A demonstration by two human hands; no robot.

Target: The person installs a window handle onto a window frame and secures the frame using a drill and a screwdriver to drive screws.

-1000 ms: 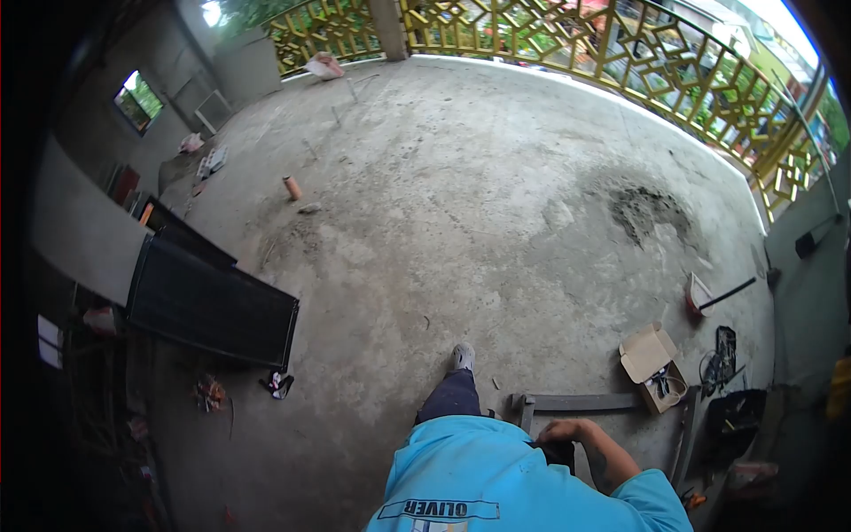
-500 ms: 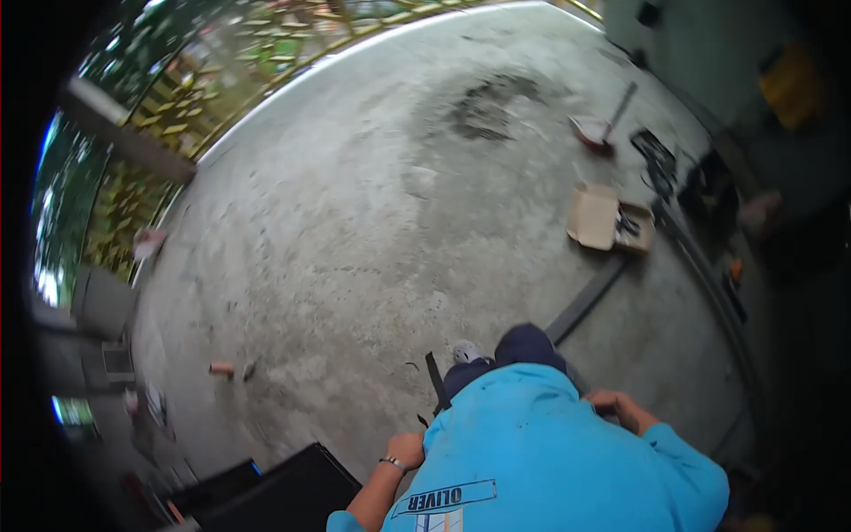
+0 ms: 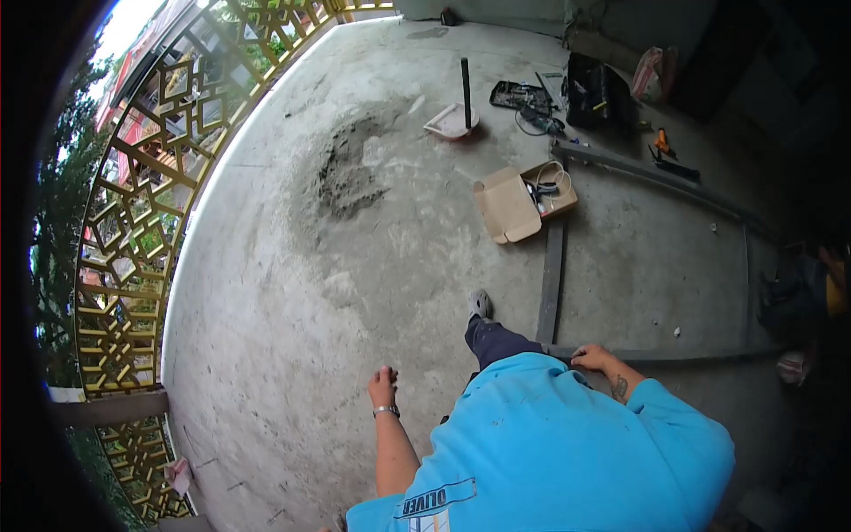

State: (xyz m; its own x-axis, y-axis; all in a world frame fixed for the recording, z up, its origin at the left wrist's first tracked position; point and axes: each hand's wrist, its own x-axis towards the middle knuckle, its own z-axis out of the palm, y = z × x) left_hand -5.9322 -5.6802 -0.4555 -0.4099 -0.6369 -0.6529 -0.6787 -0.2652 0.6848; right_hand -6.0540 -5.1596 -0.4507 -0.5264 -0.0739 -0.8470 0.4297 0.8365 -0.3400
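My left hand (image 3: pixel 383 388) hangs in front of me over the bare concrete, its fingers loosely curled and nothing showing in them. A metal band circles that wrist. On the other side my right hand (image 3: pixel 592 357) is held near my waist with the fingers curled in, also with nothing visible in it. It overlaps the near bar of a grey metal frame (image 3: pixel 656 356) on the floor. One foot in a grey clog (image 3: pixel 480 304) is forward, beside the frame's left bar.
An open cardboard box (image 3: pixel 510 208) holding a cable and tools sits at the frame's corner. Behind it are a dustpan (image 3: pixel 452 122), an open tool case (image 3: pixel 519 95), a black bag (image 3: pixel 598 93) and an orange-handled tool (image 3: pixel 661 142). A gold lattice railing (image 3: pixel 120 306) runs along the left.
My view has swung right, bringing the frame and box more fully into sight. My left hand has moved forward, away from my body. A clogged foot now shows further forward.
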